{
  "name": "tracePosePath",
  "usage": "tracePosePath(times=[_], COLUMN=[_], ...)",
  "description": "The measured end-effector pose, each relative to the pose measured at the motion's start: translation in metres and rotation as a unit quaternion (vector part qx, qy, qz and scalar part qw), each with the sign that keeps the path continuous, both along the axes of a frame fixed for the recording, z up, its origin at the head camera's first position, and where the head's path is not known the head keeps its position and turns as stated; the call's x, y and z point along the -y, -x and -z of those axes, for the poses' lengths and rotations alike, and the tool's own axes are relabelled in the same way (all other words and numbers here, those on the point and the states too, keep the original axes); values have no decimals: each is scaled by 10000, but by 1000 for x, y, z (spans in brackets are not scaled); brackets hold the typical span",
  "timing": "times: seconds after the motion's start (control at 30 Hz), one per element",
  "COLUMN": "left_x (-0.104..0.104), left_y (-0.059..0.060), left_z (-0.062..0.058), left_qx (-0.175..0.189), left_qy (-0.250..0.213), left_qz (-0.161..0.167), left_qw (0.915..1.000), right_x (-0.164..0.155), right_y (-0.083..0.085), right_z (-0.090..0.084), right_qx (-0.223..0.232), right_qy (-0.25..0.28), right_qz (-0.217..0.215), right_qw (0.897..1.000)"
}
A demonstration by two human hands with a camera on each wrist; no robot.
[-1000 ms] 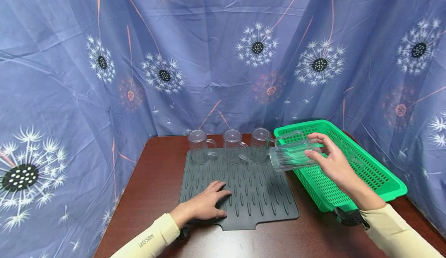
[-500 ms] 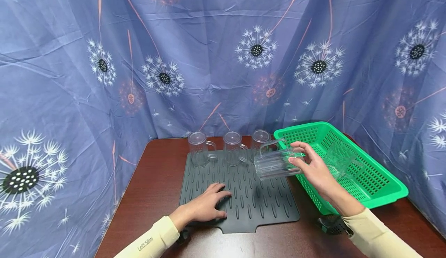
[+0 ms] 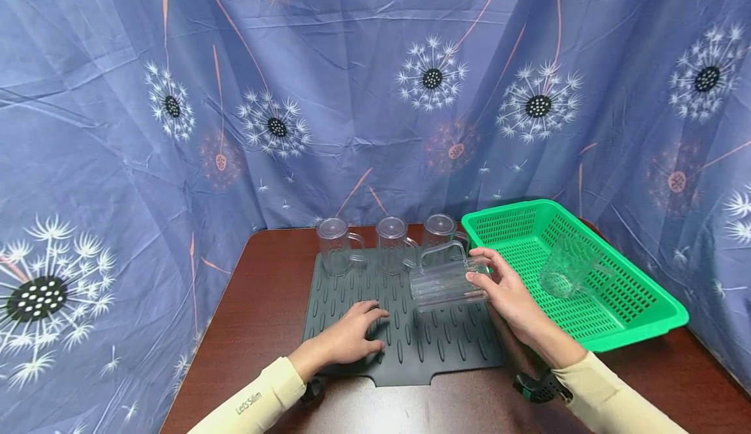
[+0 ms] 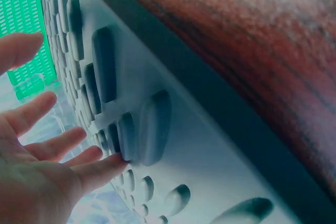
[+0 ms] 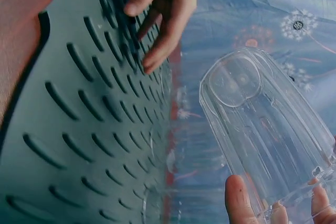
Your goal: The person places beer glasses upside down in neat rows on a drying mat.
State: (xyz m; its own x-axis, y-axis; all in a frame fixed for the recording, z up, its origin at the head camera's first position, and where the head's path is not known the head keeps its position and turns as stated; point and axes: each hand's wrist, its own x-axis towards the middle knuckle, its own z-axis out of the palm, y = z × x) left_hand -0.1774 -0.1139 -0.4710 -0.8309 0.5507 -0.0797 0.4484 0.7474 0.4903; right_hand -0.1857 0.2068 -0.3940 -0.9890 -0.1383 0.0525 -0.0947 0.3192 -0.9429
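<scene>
My right hand point(image 3: 516, 303) pinches a clear glass mug point(image 3: 442, 284) near its rim, thumb on one side and fingers on the other. The mug lies sideways over the dark grey drying mat point(image 3: 405, 372), its base to the left and its handle upward. In the right wrist view the ribbed wall point(image 5: 273, 129) shows, with fingertips at the rim end. My left hand point(image 3: 349, 336) lies at the mat's left front, fingers loosely spread; in the left wrist view one fingertip point(image 4: 123, 162) is right at the raised ridges. It holds nothing.
Three upside-down glass mugs stand along the mat's back edge: a left mug point(image 3: 336, 251), a middle mug point(image 3: 391, 248) and a right mug point(image 3: 439, 229). At right, a green plastic basket point(image 3: 651, 323) contains another glass mug point(image 3: 566, 268). A patterned blue curtain point(image 3: 364, 95) hangs behind the table.
My right hand has carried the mug leftward and toward me, from the basket's edge to over the mat. My left hand has stayed in nearly the same place.
</scene>
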Motion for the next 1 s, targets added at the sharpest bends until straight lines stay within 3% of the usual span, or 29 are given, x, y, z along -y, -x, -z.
tracePosePath(times=[0.33,0.5,0.8,1.0], left_x=[-2,-2,-3,-7], left_y=[1,0,-1,-1], left_z=[-2,-4,-8,-11], left_qx=[-261,-247,335,844], left_qy=[-446,-780,-1578,-2299], left_qz=[-289,-379,-674,-693], left_qw=[9982,9959,9846,9671], right_x=[18,27,32,41], right_y=[3,3,7,8], right_z=[21,27,38,43], right_qx=[157,481,916,1127], right_qy=[166,224,617,807], right_qz=[-171,-141,-174,-251], right_qw=[9996,9985,9937,9900])
